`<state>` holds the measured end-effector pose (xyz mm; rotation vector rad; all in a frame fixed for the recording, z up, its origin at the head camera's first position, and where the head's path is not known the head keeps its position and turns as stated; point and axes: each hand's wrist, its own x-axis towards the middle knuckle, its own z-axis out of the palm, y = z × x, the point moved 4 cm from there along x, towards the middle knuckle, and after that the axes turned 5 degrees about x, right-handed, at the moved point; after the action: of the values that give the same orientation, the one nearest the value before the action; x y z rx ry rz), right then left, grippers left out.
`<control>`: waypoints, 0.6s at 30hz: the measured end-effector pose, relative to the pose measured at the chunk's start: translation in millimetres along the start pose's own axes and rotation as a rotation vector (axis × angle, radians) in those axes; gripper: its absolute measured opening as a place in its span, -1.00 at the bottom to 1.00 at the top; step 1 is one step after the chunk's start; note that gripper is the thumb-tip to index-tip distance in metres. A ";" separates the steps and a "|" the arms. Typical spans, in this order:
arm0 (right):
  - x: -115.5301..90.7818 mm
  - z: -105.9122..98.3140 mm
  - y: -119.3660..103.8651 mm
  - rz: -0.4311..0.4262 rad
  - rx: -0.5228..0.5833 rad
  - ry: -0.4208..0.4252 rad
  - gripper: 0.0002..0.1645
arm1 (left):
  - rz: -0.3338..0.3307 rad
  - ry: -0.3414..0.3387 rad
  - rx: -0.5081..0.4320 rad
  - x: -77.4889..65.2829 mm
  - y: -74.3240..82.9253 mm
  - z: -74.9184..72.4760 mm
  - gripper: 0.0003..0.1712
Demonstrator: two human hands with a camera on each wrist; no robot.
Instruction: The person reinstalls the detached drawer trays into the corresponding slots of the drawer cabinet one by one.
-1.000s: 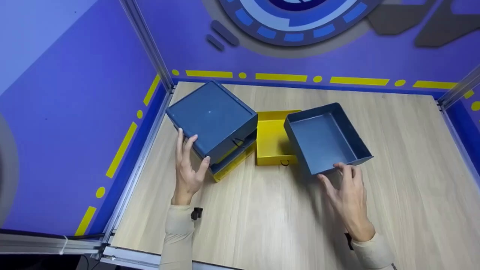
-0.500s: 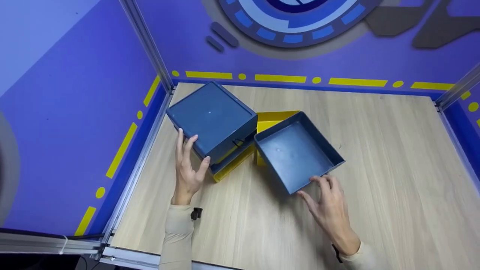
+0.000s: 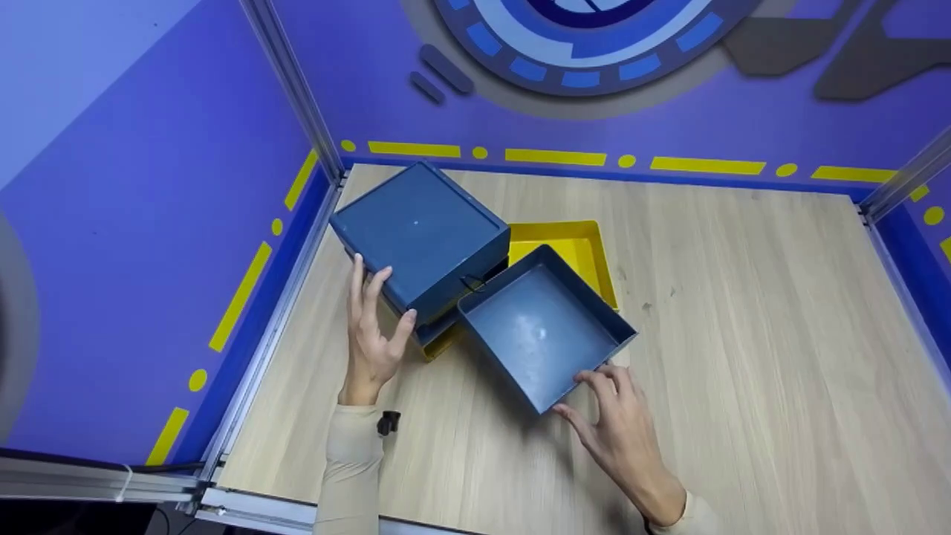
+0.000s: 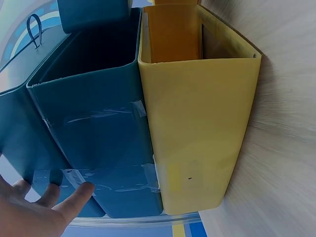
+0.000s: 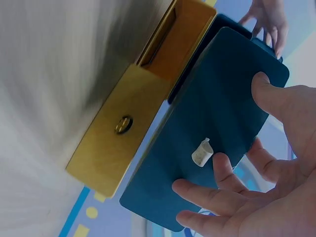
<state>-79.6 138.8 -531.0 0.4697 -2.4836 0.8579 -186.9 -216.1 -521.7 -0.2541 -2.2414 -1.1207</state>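
Observation:
My right hand [image 3: 624,423] holds a dark blue drawer [image 3: 542,334] by its front corner, thumb and fingers pinching the front panel. The drawer hangs tilted, its rear end close to the open middle slot of a stacked drawer cabinet [image 3: 420,230]. That cabinet has blue upper units over a yellow bottom unit [image 4: 197,123]. Against its left side rests my left hand [image 3: 371,353], fingers spread and fairly straight. In the right wrist view a small whitish tab [image 5: 202,153] sticks out of the blue drawer's front, and fingers touch the panel around it.
A yellow drawer [image 3: 583,260] lies behind the blue one, partly hidden, with a dark ring pull [image 5: 123,125] on its front. The wooden tabletop [image 3: 743,357] extends right. Blue-purple panels [image 3: 186,223] close off the left and back.
My right hand has brought the blue drawer left and nearer me, from over the yellow drawer to the cabinet's front. The left hand and cabinet have stayed put.

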 end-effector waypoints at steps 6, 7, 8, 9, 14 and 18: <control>-1.9 7.5 -10.2 -0.040 0.004 -0.027 -0.33 | -0.009 -0.004 0.002 0.0 0.7 0.0 -0.22; -2.1 8.6 -11.5 -0.040 0.001 -0.032 -0.33 | -0.010 -0.006 0.004 0.0 0.8 0.0 -0.22; -2.2 9.6 -12.7 -0.037 -0.001 -0.038 -0.32 | -0.010 -0.006 0.005 0.0 0.5 0.1 -0.22; -2.2 10.4 -13.9 -0.031 -0.005 -0.045 -0.32 | -0.010 -0.008 0.007 0.0 0.2 0.1 -0.22; -2.9 11.6 -19.7 -0.016 -0.010 -0.055 -0.32 | -0.005 -0.008 0.010 0.1 -0.5 0.4 -0.21; -4.5 10.9 -25.8 -0.050 -0.009 -0.047 -0.31 | -0.002 -0.002 0.009 0.1 -0.7 0.5 -0.21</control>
<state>-67.5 113.3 -528.3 0.5526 -2.5057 0.8242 -187.5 -216.2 -522.3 -0.2489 -2.2482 -1.1120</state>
